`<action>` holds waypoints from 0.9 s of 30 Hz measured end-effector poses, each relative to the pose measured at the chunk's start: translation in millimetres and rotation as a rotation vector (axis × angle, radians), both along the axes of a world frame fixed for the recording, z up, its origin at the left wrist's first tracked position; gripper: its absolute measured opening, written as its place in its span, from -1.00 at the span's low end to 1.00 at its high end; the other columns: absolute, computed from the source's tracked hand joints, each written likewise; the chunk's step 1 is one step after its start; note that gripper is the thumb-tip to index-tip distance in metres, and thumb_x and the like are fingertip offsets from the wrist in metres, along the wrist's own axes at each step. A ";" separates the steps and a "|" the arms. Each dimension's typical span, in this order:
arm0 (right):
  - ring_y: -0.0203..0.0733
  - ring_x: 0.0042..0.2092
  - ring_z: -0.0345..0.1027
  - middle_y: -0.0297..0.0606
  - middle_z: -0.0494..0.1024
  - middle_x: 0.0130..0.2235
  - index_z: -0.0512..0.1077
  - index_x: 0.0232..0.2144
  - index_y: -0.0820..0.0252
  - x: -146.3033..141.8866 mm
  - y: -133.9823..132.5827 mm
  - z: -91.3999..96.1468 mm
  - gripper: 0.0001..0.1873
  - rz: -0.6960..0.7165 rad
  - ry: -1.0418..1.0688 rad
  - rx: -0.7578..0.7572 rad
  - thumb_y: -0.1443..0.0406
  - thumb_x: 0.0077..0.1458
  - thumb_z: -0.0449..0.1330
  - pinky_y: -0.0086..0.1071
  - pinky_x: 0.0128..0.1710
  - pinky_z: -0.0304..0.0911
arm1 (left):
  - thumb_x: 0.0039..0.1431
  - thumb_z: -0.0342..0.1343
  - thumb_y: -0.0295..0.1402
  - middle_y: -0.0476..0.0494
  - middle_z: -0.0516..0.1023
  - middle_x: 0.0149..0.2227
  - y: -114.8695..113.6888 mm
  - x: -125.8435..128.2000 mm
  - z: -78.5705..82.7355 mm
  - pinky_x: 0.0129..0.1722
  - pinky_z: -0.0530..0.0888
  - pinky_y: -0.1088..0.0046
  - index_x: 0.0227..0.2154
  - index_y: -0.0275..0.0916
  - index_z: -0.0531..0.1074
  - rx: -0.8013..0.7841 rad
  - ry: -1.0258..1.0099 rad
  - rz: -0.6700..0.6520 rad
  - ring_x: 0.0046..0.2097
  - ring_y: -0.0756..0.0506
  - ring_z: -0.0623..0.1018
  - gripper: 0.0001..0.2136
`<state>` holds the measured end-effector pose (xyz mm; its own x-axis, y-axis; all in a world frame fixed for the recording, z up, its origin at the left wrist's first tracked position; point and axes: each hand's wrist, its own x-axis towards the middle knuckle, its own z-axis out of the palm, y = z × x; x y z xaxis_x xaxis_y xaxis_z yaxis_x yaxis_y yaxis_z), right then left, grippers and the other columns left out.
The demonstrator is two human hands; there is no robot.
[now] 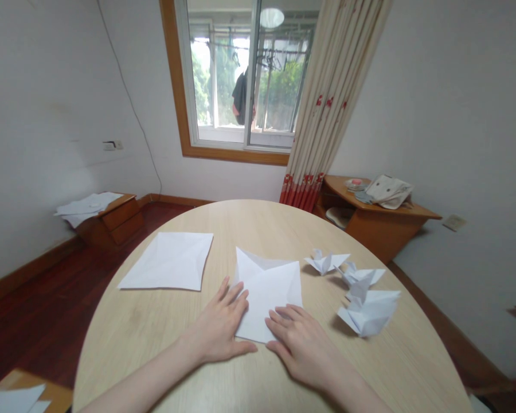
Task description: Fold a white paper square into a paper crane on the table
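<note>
At lower centre, the bare left hand (223, 328) and right hand (297, 341), fingers loosely spread, lay over opposite edges of a creased white paper square (267, 295), apparently steadying it

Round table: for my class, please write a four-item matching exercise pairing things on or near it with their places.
1. Flat paper
2. Creased paper
3. Paper birds
4. Curtain

A. Beside the window
B. Right side of the table
C. Partly under the left hand and right hand
D. Left side of the table

Pairs: 1-D, 2-C, 3-B, 4-A
</note>
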<state>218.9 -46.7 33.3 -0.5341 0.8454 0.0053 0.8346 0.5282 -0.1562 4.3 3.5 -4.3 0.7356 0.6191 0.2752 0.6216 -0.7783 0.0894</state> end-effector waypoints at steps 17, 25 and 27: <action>0.18 0.27 0.05 -0.10 0.32 0.21 0.33 0.16 0.19 9.7 1.1 6.8 -0.45 -0.023 0.055 -0.206 0.36 0.08 0.14 0.14 0.20 0.06 | 0.09 0.19 0.02 -0.12 0.52 -0.03 3.4 -2.8 5.7 0.07 0.30 0.19 -0.29 -0.21 0.38 0.044 -0.092 -0.050 -0.03 -0.17 0.47 -0.62; 0.09 0.24 0.16 -0.12 0.33 0.20 0.30 0.18 0.19 13.6 0.6 6.9 -0.30 0.008 0.012 -0.140 0.52 -0.08 0.03 0.01 0.18 0.15 | 0.30 -0.01 -0.09 -0.10 0.56 -0.25 2.8 -1.2 8.1 -0.12 0.34 0.27 -0.34 -0.22 0.36 0.049 -0.064 -0.051 -0.20 -0.12 0.52 -0.71; 0.06 0.22 0.20 -0.10 0.34 0.20 0.31 0.17 0.24 14.6 0.7 7.0 -0.30 0.002 -0.006 -0.128 0.52 -0.09 0.02 -0.06 0.17 0.17 | 0.33 -0.04 -0.11 -0.10 0.56 -0.26 2.6 -1.2 8.0 -0.13 0.34 0.27 -0.35 -0.23 0.36 0.057 -0.064 -0.048 -0.21 -0.12 0.53 -0.71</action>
<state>233.4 -46.0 40.3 -0.5354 0.8380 -0.1058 0.8348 0.5059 -0.2171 3.1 6.0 3.7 0.7439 0.5654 0.3563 0.5776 -0.8121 0.0827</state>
